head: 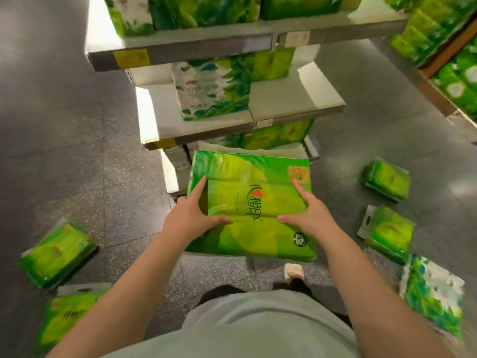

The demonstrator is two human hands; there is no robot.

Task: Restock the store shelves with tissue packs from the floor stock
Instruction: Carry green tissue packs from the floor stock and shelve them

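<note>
I hold a large green tissue pack [247, 177] flat in front of me, above the floor and just before the lowest shelf [307, 151]. My left hand [188, 215] grips its left edge, index finger and thumb spread over the top. My right hand [312, 215] grips the right side the same way. The pack's far edge points toward the shelf unit. Loose green packs lie on the floor: two at the left [55, 251] [64, 319] and two at the right [387, 180] [389, 233].
The middle shelf [291, 99] carries a white-green pack [211, 91] with bare board to its right. The top shelf [206, 47] is stocked with packs. A white-green pack [433, 293] lies at the lower right. Another display of green packs [462, 83] stands at the far right.
</note>
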